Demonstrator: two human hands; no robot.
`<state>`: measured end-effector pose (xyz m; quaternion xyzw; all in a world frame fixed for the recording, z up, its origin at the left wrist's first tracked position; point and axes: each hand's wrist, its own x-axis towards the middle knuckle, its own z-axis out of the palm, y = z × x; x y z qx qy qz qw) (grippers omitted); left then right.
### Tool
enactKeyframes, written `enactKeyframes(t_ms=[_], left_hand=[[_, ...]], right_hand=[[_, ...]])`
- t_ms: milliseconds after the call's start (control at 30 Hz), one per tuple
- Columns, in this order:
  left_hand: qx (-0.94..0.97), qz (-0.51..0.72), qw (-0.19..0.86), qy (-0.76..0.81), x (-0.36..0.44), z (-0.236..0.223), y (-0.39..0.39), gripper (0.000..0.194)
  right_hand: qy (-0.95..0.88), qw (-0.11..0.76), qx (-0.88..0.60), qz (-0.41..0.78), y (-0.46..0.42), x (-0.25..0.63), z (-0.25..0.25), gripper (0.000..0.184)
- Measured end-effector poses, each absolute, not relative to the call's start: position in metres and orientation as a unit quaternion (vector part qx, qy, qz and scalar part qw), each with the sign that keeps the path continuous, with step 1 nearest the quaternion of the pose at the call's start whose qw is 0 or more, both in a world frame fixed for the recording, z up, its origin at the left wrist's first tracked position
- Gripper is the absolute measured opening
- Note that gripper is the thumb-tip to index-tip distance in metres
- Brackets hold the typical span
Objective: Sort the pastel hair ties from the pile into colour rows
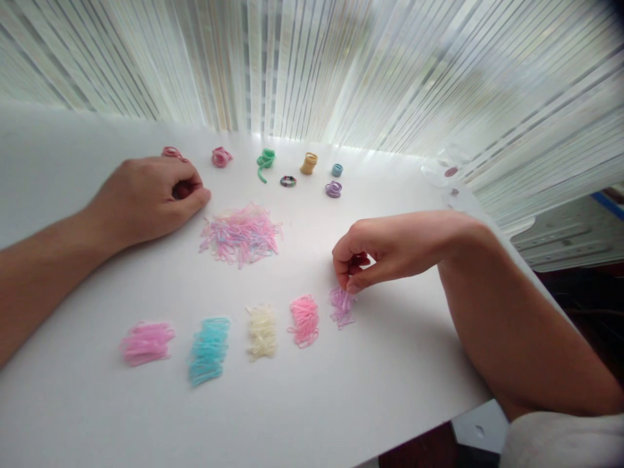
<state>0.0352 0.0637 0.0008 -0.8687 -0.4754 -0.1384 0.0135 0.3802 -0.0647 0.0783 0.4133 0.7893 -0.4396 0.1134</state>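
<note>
My right hand (375,255) is pinched at the top edge of a small pile of lilac elastic bands (343,309); whatever lies between its fingertips is too small to make out. Resting on the table at left, my left hand (151,198) has its fingers curled, thumb against forefinger. A mixed heap of pastel bands (242,235) lies between the hands. Sorted piles run along the front: violet-pink bands (147,342), blue bands (208,351), cream bands (262,332) and pink bands (305,320).
Along the back of the white table (312,416) stand a red coil (171,153), a pink coil (221,156), a green coil (266,159), a yellow coil (309,163), a blue coil (337,169), a purple coil (334,189) and a dark ring (288,181). String curtains (273,71) hang behind.
</note>
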Motion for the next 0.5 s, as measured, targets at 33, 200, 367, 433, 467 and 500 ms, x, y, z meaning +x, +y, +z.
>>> enactKeyframes(t_ms=[33,200,367,433,467,500], left_hand=[[-0.868,-0.137,0.013,-0.476,0.035,0.001,0.064,0.03],[-0.866,-0.142,0.013,-0.478,0.035,0.001,0.065,0.031],[-0.868,-0.141,0.013,-0.477,0.035,0.002,0.063,0.031],[-0.869,-0.142,0.013,-0.473,0.036,0.002,0.063,0.031],[-0.87,-0.143,0.012,-0.471,0.036,0.002,0.062,0.031],[-0.871,-0.143,0.01,-0.469,0.036,0.003,0.062,0.03]], right_hand=[[0.79,0.109,0.412,-0.44,-0.065,0.381,0.078,0.012],[0.792,0.087,0.411,-0.443,-0.064,0.385,0.081,0.013],[0.786,-0.016,0.449,-0.424,-0.057,0.387,0.076,0.019],[0.772,-0.088,0.472,-0.417,-0.053,0.386,0.067,0.023],[0.761,-0.125,0.482,-0.416,-0.05,0.385,0.061,0.027],[0.749,-0.163,0.49,-0.416,-0.048,0.383,0.055,0.031]])
